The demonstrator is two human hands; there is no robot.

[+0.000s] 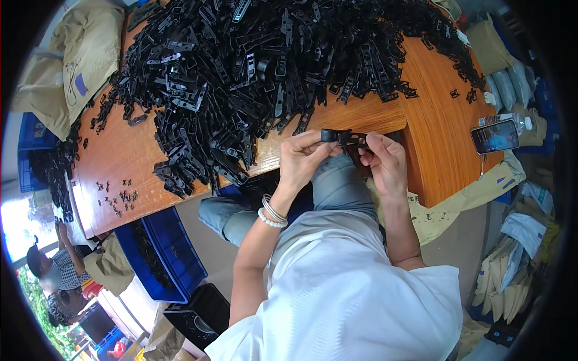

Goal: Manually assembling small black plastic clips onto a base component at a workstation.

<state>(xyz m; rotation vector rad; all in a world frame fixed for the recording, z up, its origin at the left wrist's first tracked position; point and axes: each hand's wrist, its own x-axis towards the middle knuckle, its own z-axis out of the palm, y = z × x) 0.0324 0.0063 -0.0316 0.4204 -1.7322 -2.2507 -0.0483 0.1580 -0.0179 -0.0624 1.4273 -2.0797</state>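
We pinch a black plastic clip (pixel 344 138) between left hand (pixel 303 157) and right hand (pixel 383 161), mid-assembly; next it likely needs pressing together.

A person seen from above wears a loose white short-sleeved top whose wide sleeves end above the elbows, leaving both forearms bare. On the wrist of the left hand (pixel 299 161) sit two bracelets side by side: a band of round white beads (pixel 270 220) and a set of thin silver bangles (pixel 274 210). The right hand (pixel 385 162) and its wrist carry no jewellery. The legs are covered by grey-blue trousers (pixel 334 183), visible at the knees below the hands.
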